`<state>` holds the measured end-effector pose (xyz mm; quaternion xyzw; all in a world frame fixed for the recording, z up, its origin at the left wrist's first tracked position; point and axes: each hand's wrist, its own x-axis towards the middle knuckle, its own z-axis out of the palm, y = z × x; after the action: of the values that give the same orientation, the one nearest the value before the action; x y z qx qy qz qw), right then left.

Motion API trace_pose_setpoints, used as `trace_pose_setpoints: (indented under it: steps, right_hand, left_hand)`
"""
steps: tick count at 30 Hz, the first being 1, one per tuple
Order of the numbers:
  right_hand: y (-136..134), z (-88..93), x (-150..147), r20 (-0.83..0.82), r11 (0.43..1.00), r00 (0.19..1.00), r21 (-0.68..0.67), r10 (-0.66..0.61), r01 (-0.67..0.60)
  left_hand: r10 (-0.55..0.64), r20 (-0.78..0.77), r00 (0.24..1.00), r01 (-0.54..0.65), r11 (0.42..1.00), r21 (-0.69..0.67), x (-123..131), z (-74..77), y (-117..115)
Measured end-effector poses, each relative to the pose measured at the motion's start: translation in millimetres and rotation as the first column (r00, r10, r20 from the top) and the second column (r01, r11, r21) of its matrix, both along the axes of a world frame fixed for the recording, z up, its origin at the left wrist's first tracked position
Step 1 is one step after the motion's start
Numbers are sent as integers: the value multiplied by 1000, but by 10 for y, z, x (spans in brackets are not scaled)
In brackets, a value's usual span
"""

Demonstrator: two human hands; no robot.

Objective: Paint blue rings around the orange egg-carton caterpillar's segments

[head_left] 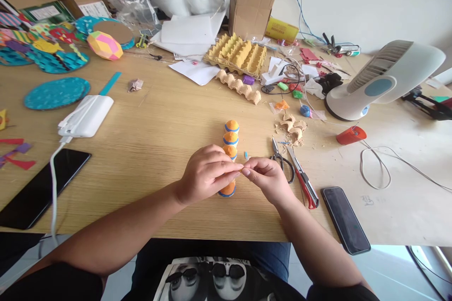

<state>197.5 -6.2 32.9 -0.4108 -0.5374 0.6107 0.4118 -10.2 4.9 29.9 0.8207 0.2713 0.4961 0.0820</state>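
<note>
A row of orange bumps edged in blue stands upright in the picture on the wooden table, partly covered by my left hand. My left thumb and fingertips are pinched over the row. They meet the pinched fingertips of my right hand just to its right. Between the two hands is a tiny yellowish bit, too small to make out. A small blue scrap lies just above my right hand.
Scissors, a red utility knife and a phone lie at the right. Farther back are a yellow egg tray, a white fan and a red cup. A white power bank and a black phone are left.
</note>
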Motion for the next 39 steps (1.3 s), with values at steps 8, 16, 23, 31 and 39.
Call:
trace_pose_setpoints:
  steps: [8,16,23,31,39]
  right_hand:
    - [5,-3,4,-11,1000,1000,-2,10,-10]
    - [-7,-44,12,-31,1000,999,-23,-9,8]
    - [-8,-50,6,-61,1000,998,-29,-7,5]
    - [-10,-72,17,-40,999,999,-30,-17,16]
    - [-21,-39,9,-52,999,999,-39,-9,7]
  left_hand:
    - [6,-3,1000,-6,1000,-5,-2,11,-5]
    - [7,8,1000,-7,1000,-6,-1,26,2]
    - [7,0,1000,-7,1000,0,-1,30,4]
    - [5,-8,1000,-5,1000,-10,-4,7,3]
    - [-16,-12,1000,16,1000,2,-3,0,3]
